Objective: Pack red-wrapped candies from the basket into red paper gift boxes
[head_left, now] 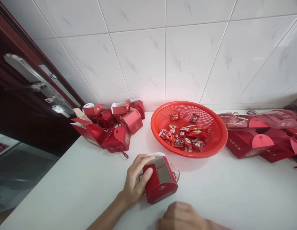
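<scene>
Your left hand [136,180] is partly closed around the left side of a red box [160,193], thumb pressed on its red top panel and fingers reaching along to the far rim. That box sits on the white table [90,188] in front of you, its top partly open so that the grey inside shows, and a twisted cord [178,174] loops out on its right side. Your right hand [180,215] is near the box's front, apart from it, with the fingers curled; it is blurred, and you cannot tell whether it has hold of anything. Just beyond the box stands a red plastic basket [220,142] with wrapped sweets [184,137] lying in its bottom. To the left of the basket, a cluster of red boxes [117,137] stands near the tiled wall [136,64], several with raised flaps; to its right, more red gift boxes [244,145] are crowded together.
</scene>
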